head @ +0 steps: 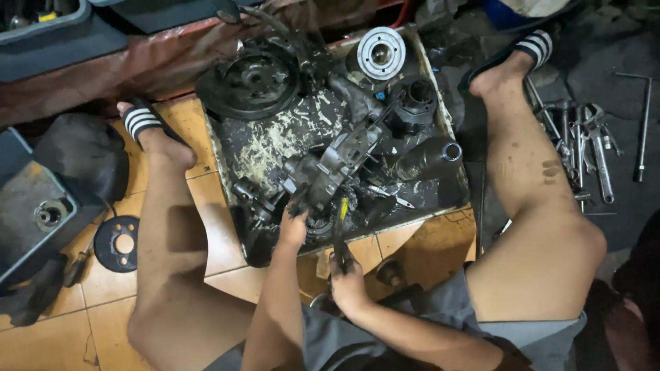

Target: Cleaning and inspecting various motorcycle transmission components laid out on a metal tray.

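Far left, a dark grey bin (27, 206) with a small round metal part inside; just right of it a black perforated disc (118, 242) lies flat on the orange tiled floor (199, 227). Person's left foot in a striped sandal (141, 122) sits near the tray's left edge. Shallow greasy tray (440, 110) between the legs, holding a big black pulley (249, 81) at upper left, a silver round hub (381, 52) at top, a dark cylinder (430, 159) at right. Grey metal housing (328, 168), oily, sits mid-tray. Left hand (294, 227) reaches up to housing's lower edge, fingers closed on it, exact grip hard to see. Right hand (349, 282) just beside, near tray's front rim, fist wrapped around a yellow-handled screwdriver (342, 218) pointing up toward the housing. Far right, wrenches (584, 148) spread on dark ground, a long T-bar tool (643, 124) beyond them.
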